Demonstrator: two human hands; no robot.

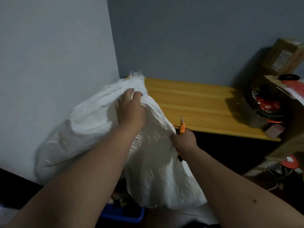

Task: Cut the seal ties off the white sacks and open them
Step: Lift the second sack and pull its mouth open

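- The white sack (92,129) leans bulging against the pale wall (49,55), its frayed mouth (136,76) uppermost, just above the near left end of the yellow wooden bench (197,104).
- No seal tie can be made out on it; whether the neck is already cut free cannot be told from here.
- The left hand (130,109) lies on the sack just below the mouth, arm stretched forward, fingers curled into a gathered fold of the weave and gripping it.
- The right hand (185,139) is at the sack's right edge, beside the bench's front edge, clenched round orange-handled cutters (181,124) whose tip points up and away; its thumb side also seems to touch the fabric.
- To do this step well, I would keep the blade tip turned off the cloth and off the left fingers, pull the fold taut, and spread the mouth by hand.
- Below the sack sits a blue basket (125,216); at the bench's far right end stand cardboard boxes (286,56) and a tub of cables (266,107).
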